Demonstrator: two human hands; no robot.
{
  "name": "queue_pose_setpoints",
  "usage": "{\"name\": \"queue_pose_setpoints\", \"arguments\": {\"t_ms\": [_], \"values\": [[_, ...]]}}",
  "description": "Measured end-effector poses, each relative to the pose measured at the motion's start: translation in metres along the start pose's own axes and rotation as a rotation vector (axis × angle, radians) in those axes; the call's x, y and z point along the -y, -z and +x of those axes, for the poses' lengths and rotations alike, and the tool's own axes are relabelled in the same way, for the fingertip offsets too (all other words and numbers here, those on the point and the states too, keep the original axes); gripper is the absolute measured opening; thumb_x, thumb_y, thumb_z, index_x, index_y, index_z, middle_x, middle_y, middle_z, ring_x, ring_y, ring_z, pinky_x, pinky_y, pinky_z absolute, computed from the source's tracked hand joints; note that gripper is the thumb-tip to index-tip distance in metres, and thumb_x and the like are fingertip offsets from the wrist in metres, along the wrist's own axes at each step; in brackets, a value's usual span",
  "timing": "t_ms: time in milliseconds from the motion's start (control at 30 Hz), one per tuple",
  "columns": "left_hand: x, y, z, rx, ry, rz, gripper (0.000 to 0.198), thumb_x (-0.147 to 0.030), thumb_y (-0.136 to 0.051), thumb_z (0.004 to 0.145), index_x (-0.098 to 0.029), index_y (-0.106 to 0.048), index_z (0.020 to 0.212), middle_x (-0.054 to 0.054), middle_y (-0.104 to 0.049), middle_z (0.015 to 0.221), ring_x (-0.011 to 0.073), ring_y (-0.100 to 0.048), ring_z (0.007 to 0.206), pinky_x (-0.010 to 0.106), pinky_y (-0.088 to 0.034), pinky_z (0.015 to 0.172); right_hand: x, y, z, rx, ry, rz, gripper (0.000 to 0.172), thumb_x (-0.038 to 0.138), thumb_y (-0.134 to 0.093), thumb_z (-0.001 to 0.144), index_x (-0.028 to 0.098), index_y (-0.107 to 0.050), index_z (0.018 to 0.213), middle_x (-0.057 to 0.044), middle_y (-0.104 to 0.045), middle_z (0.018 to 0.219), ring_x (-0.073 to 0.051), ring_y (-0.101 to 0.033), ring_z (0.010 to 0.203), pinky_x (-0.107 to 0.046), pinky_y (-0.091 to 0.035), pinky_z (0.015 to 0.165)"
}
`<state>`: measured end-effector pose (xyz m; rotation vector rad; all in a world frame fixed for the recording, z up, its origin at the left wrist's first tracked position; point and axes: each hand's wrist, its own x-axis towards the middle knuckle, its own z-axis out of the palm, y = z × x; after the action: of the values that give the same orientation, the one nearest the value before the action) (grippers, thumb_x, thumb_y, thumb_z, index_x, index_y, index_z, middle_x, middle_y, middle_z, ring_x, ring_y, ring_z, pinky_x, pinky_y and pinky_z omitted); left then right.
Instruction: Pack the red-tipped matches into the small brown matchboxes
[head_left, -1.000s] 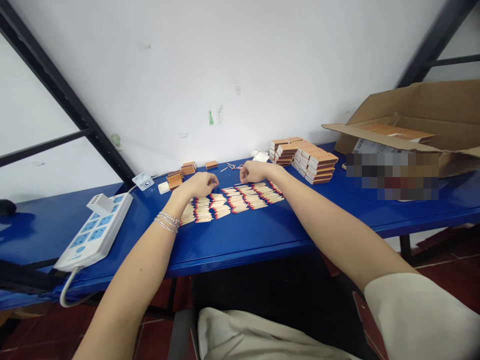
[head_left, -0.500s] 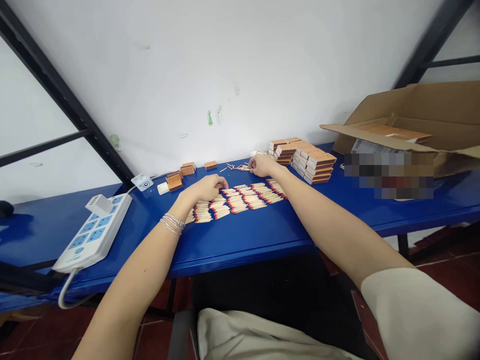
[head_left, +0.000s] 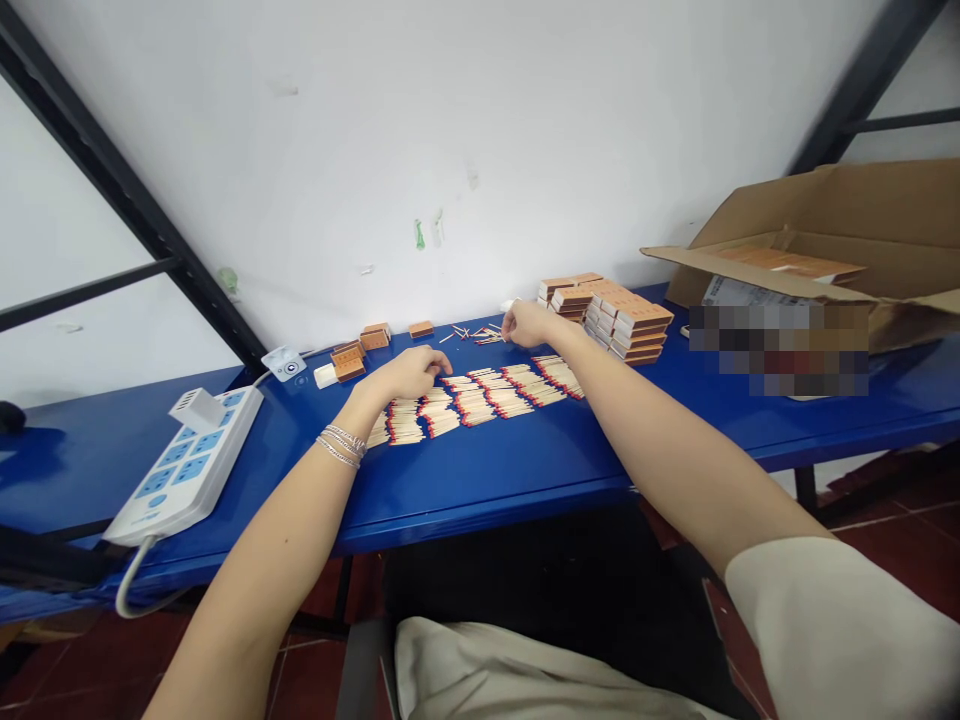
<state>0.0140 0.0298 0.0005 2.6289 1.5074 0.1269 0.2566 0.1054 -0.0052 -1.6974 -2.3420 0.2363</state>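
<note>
Rows of red-tipped matches (head_left: 474,402) lie side by side across the blue table. My left hand (head_left: 414,372) hovers at the back of the left rows, wrist in silvery bracelets; its fingers are loosely bent and apart, with nothing visible in them. Behind the rows, by the wall, is a small scattered heap of loose matches (head_left: 487,336). My right hand (head_left: 529,322) is at the right end of this heap, thumb and fingers drawn into a pinch. What is between those fingertips is too small to make out.
Orange matchboxes (head_left: 630,316) are stacked right of my right hand. A few more matchboxes (head_left: 349,362) stand at the back left. A white power strip (head_left: 191,465) lies on the left. An open cardboard box (head_left: 892,235) is at the right, partly pixelated. The wall (head_left: 480,150) closes the back.
My right hand has shifted slightly to the right, uncovering more of the loose matches. My left hand has hardly moved.
</note>
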Motion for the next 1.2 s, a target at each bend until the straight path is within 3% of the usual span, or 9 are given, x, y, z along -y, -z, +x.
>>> {"name": "queue_pose_setpoints", "arguments": {"t_ms": [100,300,367,567,833,1067,1200], "values": [[0.000,0.001,0.000,0.009,0.000,0.005,0.038,-0.016,-0.042,0.084,-0.015,-0.071,0.109,0.011,-0.068,0.110,0.0225,-0.062,0.102,0.033,-0.045,0.092,-0.004,0.009,-0.003,0.142,0.048,0.003,0.018,0.010,-0.071,0.072,0.017,-0.078,0.087,-0.006,-0.077,0.089,-0.019,-0.070,0.085,-0.023,-0.053,0.071],[-0.002,0.001,0.000,0.017,0.014,0.012,0.038,-0.016,-0.041,0.085,-0.014,-0.071,0.109,0.012,-0.069,0.112,0.0230,-0.063,0.102,0.033,-0.046,0.092,-0.005,0.016,-0.009,0.288,0.072,-0.031,0.015,0.014,-0.076,0.068,0.023,-0.078,0.080,-0.001,-0.077,0.088,-0.019,-0.070,0.086,-0.025,-0.053,0.074],[-0.002,0.001,0.000,0.013,0.016,0.006,0.038,-0.016,-0.042,0.084,-0.014,-0.071,0.108,0.012,-0.069,0.112,0.0234,-0.063,0.102,0.033,-0.046,0.092,-0.002,0.014,-0.009,0.259,0.087,0.008,0.017,0.015,-0.077,0.069,0.023,-0.078,0.084,0.000,-0.077,0.088,-0.018,-0.070,0.085,-0.024,-0.053,0.074],[-0.001,0.003,-0.001,0.011,0.008,0.019,0.038,-0.015,-0.042,0.083,-0.017,-0.071,0.107,0.009,-0.070,0.111,0.0214,-0.063,0.102,0.031,-0.046,0.090,0.009,-0.010,0.002,-0.028,0.027,-0.005,0.021,0.017,-0.069,0.077,0.018,-0.077,0.097,-0.007,-0.076,0.100,-0.019,-0.068,0.092,-0.023,-0.050,0.079],[-0.002,0.004,-0.001,0.027,0.019,0.021,0.038,-0.015,-0.041,0.084,-0.015,-0.071,0.107,0.010,-0.070,0.110,0.0216,-0.063,0.100,0.030,-0.046,0.089,0.004,-0.019,0.008,-0.115,0.016,-0.010,0.024,0.018,-0.064,0.079,0.019,-0.075,0.101,-0.009,-0.075,0.104,-0.021,-0.067,0.098,-0.027,-0.048,0.084],[-0.002,0.004,-0.001,0.004,0.028,0.022,0.036,-0.015,-0.042,0.085,-0.016,-0.071,0.105,0.010,-0.070,0.110,0.0214,-0.063,0.100,0.031,-0.046,0.090,0.011,-0.019,0.004,-0.047,-0.008,-0.052,0.025,0.015,-0.060,0.081,0.018,-0.074,0.101,-0.012,-0.073,0.111,-0.026,-0.064,0.108,-0.034,-0.046,0.093],[-0.005,0.005,-0.003,-0.078,0.057,-0.003,0.033,-0.015,-0.045,0.084,-0.015,-0.071,0.105,0.011,-0.071,0.109,0.0225,-0.064,0.098,0.033,-0.046,0.089,0.015,-0.014,0.003,-0.059,-0.007,-0.008,0.025,0.013,-0.060,0.081,0.017,-0.074,0.101,-0.012,-0.073,0.110,-0.024,-0.065,0.104,-0.031,-0.046,0.090]]}}
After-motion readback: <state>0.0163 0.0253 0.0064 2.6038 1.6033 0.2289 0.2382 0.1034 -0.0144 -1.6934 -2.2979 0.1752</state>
